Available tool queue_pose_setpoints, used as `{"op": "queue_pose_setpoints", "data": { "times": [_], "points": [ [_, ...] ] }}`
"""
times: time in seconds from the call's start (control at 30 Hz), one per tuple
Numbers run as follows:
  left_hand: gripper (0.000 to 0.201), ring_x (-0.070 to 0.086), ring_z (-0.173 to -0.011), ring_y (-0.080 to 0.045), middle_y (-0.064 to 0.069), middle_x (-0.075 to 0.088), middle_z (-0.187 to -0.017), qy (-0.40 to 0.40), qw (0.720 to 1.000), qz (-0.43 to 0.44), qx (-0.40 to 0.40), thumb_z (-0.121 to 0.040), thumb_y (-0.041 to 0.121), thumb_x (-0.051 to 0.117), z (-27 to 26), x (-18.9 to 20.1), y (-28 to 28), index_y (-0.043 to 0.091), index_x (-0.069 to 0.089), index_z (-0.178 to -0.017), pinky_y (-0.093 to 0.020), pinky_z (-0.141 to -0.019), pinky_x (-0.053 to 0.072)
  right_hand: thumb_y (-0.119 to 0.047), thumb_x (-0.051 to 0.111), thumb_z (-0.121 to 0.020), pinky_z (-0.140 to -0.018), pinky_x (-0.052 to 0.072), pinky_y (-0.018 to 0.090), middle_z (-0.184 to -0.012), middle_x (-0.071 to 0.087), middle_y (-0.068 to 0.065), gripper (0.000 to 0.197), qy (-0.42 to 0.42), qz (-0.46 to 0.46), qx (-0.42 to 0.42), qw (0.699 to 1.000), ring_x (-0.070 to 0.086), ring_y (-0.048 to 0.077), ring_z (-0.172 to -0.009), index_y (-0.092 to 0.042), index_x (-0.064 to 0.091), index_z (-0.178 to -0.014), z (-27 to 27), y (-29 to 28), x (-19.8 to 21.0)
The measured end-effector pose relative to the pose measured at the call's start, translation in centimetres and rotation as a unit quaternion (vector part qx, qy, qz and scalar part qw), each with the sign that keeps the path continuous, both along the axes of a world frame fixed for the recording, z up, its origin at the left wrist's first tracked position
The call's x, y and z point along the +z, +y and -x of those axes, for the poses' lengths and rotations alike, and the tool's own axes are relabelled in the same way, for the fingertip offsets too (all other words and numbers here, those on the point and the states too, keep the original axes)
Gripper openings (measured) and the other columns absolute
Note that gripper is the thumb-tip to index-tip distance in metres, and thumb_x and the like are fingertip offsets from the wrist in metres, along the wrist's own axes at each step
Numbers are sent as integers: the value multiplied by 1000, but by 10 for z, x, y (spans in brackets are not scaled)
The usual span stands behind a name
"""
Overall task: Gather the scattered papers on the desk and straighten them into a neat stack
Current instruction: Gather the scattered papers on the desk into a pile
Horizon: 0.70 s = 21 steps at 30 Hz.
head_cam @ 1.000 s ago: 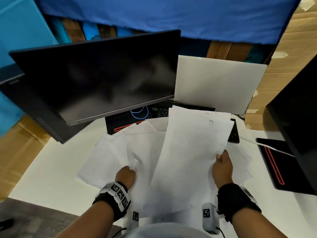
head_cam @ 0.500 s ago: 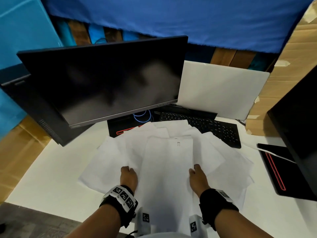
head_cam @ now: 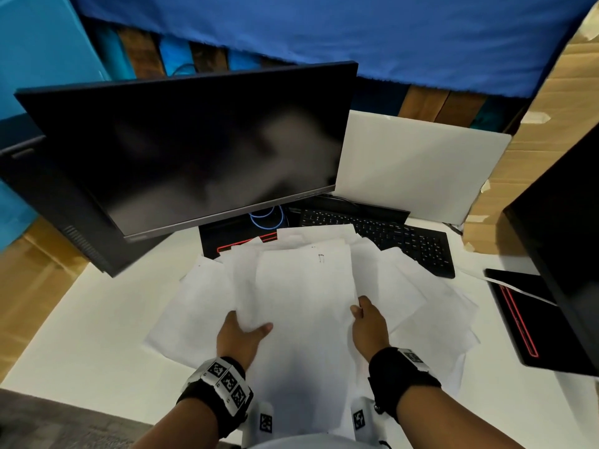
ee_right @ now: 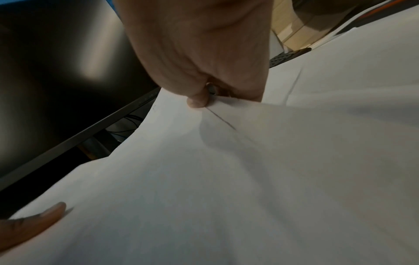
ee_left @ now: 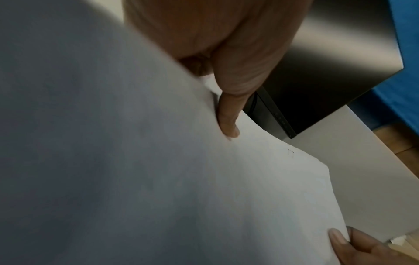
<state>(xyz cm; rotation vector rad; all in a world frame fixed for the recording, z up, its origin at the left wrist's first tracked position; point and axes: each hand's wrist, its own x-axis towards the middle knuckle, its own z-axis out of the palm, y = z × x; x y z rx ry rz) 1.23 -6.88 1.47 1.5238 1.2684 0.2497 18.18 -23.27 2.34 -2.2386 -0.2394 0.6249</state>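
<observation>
Two hands pinch the top sheet (head_cam: pixel 304 286) by its long side edges, left hand (head_cam: pixel 238 335) and right hand (head_cam: pixel 368 322); its long axis runs near-to-far over fanned papers (head_cam: pixel 421 303) on the counter (head_cam: pixel 97 319)

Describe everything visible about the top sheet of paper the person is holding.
The top sheet is plain white paper, nearly blank, with a tiny dark mark near its far edge. It lies lengthwise away from the person, bowed slightly, over the fanned loose papers on the white desk. The left hand grips its left edge, thumb on top; the right hand pinches its right edge. Its far end stops short of the keyboard.
</observation>
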Motion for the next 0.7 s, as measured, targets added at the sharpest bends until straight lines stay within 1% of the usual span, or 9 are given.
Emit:
{"op": "queue_pose_setpoints", "data": {
  "times": [0.07, 0.17, 0.23, 0.33, 0.4, 0.43, 0.5, 0.6, 0.7],
  "points": [
    [42, 59, -91, -28, -10, 64, -106, 19, 999, 2, 27, -81, 33, 67, 4, -1, 7, 10, 50, -111, -36, -82, 49, 9, 29, -87, -83, 31, 22, -106, 52, 10, 39, 4, 6, -3, 1000, 49, 19, -98, -4, 48, -119, 0, 10, 1],
    [44, 58, -106, -34, -18, 59, -122, 40, 999, 13, 5, -92, 32, 50, 6, -4, 11, 4, 42, -125, -36, -90, 46, 9, 30, -86, -80, 32, 23, -104, 47, 11, 31, 14, 4, 8, 1000, 45, 18, -93, -5, 46, -109, 3, 24, -4],
    [48, 56, -104, -31, -15, 57, -120, 23, 999, 26, -26, -90, 30, 55, 5, -5, 6, 3, 37, -125, -36, -88, 44, 8, 33, -86, -78, 32, 23, -102, 44, 10, 21, 23, 11, 23, 999, 44, 20, -90, -8, 41, -97, 6, 35, -7],
    [46, 54, -105, -31, -14, 54, -119, 44, 997, 16, -65, -84, 14, 61, 4, -7, 2, 3, 35, -121, -35, -86, 43, 6, 35, -88, -74, 32, 23, -102, 41, 11, 19, 28, 17, 56, 998, 44, 20, -89, -9, 43, -97, 11, 46, -11],
    [36, 54, -109, -36, -21, 56, -119, 83, 996, -14, -29, -84, 10, 57, 11, -9, 12, 0, 42, -116, -35, -85, 41, 5, 42, -85, -71, 38, 26, -101, 50, 17, 16, -20, 10, 11, 1000, 51, 27, -91, -5, 50, -94, 10, 45, -14],
    [34, 54, -110, -39, -25, 57, -119, 104, 994, -26, 1, -85, 10, 55, 15, -9, 19, -4, 45, -114, -37, -86, 41, 2, 49, -84, -76, 41, 30, -106, 54, 21, 16, -49, 22, -43, 998, 54, 32, -97, -1, 54, -99, 5, 43, -10],
    [35, 53, -112, -44, -32, 57, -120, 147, 987, -35, 62, -87, 12, 54, 28, -12, 33, -11, 49, -114, -41, -92, 41, -12, 63, -83, -91, 42, 40, -122, 51, 24, 38, -47, 101, -166, 980, 50, 39, -112, 1, 50, -116, -6, 26, -9],
    [43, 50, -116, -47, -34, 53, -125, 190, 974, -20, 120, -89, 21, 53, 51, -16, 51, -10, 50, -118, -45, -100, 40, -39, 73, -73, -107, 34, 50, -137, 35, 26, 85, 61, 216, -273, 935, 39, 39, -124, 2, 29, -133, -21, 4, -4],
    [50, 41, -119, -47, -28, 41, -132, 285, 945, -7, 160, -86, 36, 53, 70, -14, 54, 2, 51, -121, -46, -104, 33, -41, 75, -71, -116, 22, 47, -153, 13, 23, 109, 143, 178, -297, 927, 20, 35, -140, 1, 7, -145, -28, 0, -7]
  ]
}}
